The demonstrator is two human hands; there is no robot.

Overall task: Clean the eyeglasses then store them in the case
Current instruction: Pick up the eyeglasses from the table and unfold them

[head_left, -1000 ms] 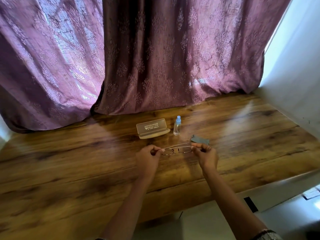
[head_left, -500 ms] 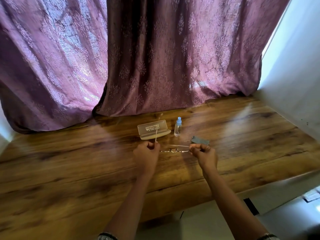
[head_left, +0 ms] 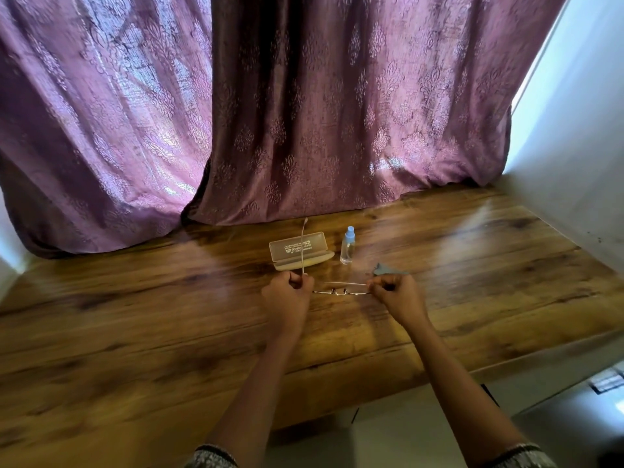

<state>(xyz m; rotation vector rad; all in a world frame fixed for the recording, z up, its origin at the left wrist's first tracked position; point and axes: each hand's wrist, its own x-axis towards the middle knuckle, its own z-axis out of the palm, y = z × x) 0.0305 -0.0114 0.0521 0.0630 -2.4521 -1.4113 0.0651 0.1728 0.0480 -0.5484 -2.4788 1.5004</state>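
one pair of thin, gold-toned wire-frame eyeglasses (head_left: 341, 292), held just above the brown wood-grain surface (head_left: 169, 332), edge-on to the camera, between both hands.
left grip (head_left: 288, 292): fingers curled, pinching the frame's left end near the hinge. its temple arm (head_left: 303, 246) stands swung out, pointing away across the case.
right grip (head_left: 393, 293): fingers curled, pinching the right end. that side's temple lies folded along the frame.
holding by the ends probably keeps fingers off the lenses while the frame is opened for wiping.
one translucent beige hard plastic case (head_left: 299, 253), beyond the left grip; open or closed cannot be told.
one small clear spray bottle with a blue cap (head_left: 347, 245), upright, just right of the case.
one grey folded cloth (head_left: 386, 269), just behind the right grip.
all three lie near, ready for cleaning.
change: a second ago both temples lay folded; half a second ago the left one was partly out; now it is fully out.
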